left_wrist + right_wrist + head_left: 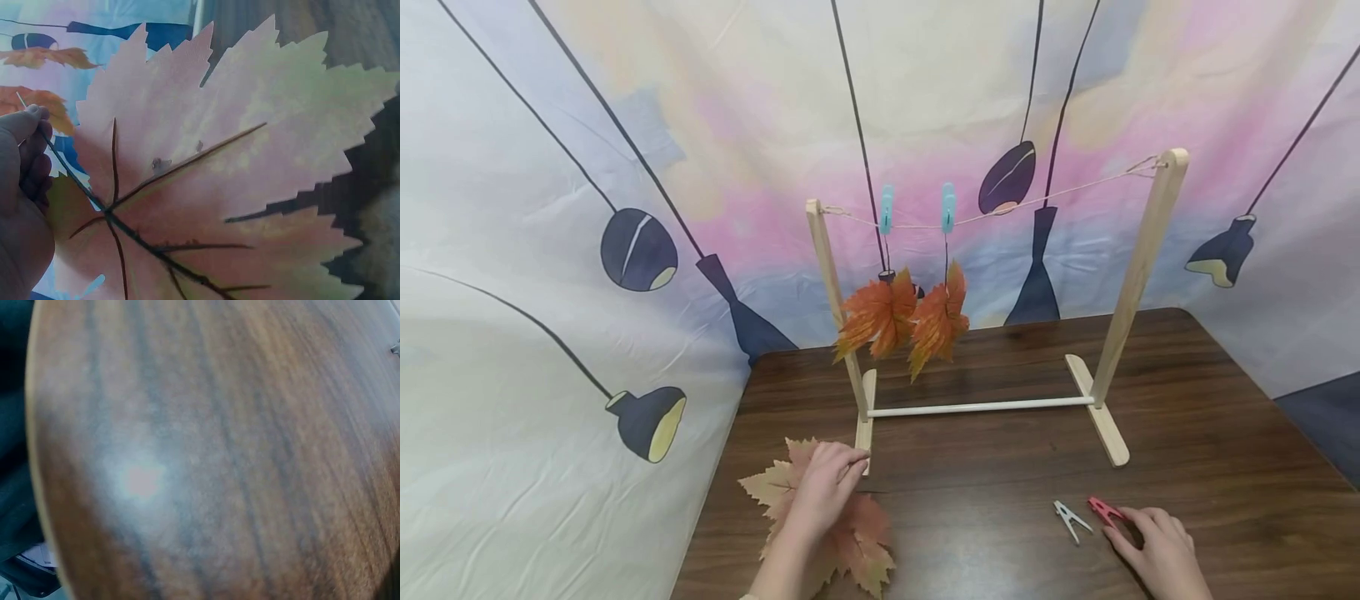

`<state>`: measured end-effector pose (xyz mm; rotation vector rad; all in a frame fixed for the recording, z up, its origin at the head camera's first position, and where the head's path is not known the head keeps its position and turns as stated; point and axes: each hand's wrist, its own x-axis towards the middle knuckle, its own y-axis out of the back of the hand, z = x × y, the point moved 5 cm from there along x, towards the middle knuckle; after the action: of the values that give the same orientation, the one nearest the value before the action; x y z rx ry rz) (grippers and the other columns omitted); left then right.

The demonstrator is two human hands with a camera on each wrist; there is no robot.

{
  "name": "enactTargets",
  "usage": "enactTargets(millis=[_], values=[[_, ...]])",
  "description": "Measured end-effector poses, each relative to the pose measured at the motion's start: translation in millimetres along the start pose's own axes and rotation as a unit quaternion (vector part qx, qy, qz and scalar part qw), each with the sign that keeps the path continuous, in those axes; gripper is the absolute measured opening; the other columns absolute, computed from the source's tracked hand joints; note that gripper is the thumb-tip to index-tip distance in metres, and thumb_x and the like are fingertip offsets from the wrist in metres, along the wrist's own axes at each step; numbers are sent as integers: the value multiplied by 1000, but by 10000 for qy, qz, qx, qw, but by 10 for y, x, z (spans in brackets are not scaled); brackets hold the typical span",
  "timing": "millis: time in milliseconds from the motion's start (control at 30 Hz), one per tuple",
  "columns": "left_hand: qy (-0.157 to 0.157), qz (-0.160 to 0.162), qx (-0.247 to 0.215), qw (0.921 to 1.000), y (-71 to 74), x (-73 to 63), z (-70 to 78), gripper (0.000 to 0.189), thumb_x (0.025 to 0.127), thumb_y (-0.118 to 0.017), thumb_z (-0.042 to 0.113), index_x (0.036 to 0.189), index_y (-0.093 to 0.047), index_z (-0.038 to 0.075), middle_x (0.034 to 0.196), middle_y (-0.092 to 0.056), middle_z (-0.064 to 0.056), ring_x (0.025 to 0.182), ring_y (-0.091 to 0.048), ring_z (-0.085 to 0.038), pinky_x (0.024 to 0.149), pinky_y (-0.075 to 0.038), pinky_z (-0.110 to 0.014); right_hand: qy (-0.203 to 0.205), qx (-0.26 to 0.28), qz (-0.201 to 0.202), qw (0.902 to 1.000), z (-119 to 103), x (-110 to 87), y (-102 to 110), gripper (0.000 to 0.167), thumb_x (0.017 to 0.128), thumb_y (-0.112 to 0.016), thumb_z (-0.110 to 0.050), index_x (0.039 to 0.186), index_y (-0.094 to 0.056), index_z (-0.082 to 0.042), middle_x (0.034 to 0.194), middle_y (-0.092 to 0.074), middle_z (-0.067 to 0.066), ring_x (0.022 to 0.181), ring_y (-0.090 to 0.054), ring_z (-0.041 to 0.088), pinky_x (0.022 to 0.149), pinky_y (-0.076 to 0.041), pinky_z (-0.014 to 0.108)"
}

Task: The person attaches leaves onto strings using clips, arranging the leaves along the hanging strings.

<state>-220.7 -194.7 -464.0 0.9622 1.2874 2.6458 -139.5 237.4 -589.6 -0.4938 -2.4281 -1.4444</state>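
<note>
My left hand (826, 487) pinches the thin stem of a large faded orange and pale green maple leaf (868, 533). In the left wrist view, the leaf's (206, 150) dark veins face the camera and its stem (65, 167) runs up to the thumb and fingers. At the right, my right hand (1161, 550) has thumb and fingers at the legs of a red clothespin (1105, 510), pinching it at the tabletop. A pale grey clothespin (1070, 521) lies just left of it. The right wrist view shows neither that hand nor the clothespins clearly.
Behind the hands stands a wooden rack with two posts (1138, 275), a white bar (977, 408) and a string (1037, 200). Two light-blue clothespins (948, 208) hold orange leaves (938, 321) on the string. The brown table (985, 483) ends at a patterned curtain (737, 108).
</note>
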Motion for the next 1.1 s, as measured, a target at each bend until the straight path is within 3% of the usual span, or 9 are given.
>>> enactTargets(millis=[200, 533, 733, 900, 1100], values=[[-433, 353, -90, 9984, 43, 126, 116, 11, 82, -69, 5, 92, -71, 11, 88, -63, 9, 88, -51, -12, 75, -42, -30, 96, 93, 176, 9998, 0, 7, 4, 31, 61, -83, -12, 88, -70, -4, 82, -60, 12, 75, -53, 36, 62, -35, 49], [-916, 624, -373, 9931, 96, 365, 364, 12, 80, -72, 7, 91, -72, 12, 86, -67, 7, 87, -53, -14, 73, -45, -28, -99, 337, 40, 9994, 17, 48, 51, 32, 69, -80, -11, 94, -67, 4, 86, -60, 14, 81, -54, 34, 69, -37, 44], [-957, 291, -777, 9919, 100, 521, 531, 9, 81, -72, 8, 89, -72, 11, 88, -67, 6, 86, -54, -11, 70, -46, -25, -327, 375, -154, 9986, -14, 134, 132, 36, 77, -77, -18, 100, -65, 6, 92, -59, 18, 85, -53, 36, 69, -41, 51], [-1034, -47, -1092, 9886, 115, 654, 671, 6, 82, -72, 11, 88, -72, 10, 87, -66, 5, 87, -56, -11, 73, -48, -27, -159, 445, 184, 9987, -74, 251, 268, 35, 74, -78, -15, 100, -65, 5, 95, -58, 21, 86, -52, 36, 67, -40, 51], [-1204, -92, -1453, 9820, 125, 749, 767, 8, 81, -73, 10, 89, -71, 9, 87, -65, 5, 86, -55, -12, 73, -47, -27, 89, 586, 536, 9968, -173, 432, 429, 34, 72, -78, -10, 100, -65, 4, 96, -58, 20, 87, -52, 34, 66, -38, 46]])
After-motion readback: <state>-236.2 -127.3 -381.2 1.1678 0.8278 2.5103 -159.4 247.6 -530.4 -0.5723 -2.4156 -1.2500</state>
